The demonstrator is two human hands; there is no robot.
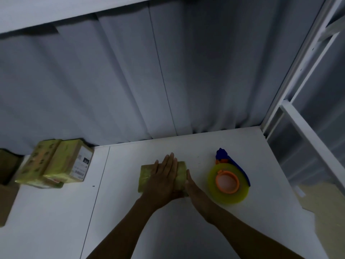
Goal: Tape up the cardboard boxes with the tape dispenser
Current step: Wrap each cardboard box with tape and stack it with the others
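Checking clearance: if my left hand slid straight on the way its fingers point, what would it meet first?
The left hand leaves the box, crosses bare table, then likely meets the curtain.

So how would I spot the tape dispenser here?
Look at the white table, on its right side. Just right of the right hand, which touches a small box, lies the tape dispenser. It is the only round thing: a yellow roll, orange hub, blue handle.

A grey pleated curtain [168, 71] hung behind the white table [56, 212]. A white metal frame [302, 116] stood at right, above beige floor [326, 202]. The light was dim.
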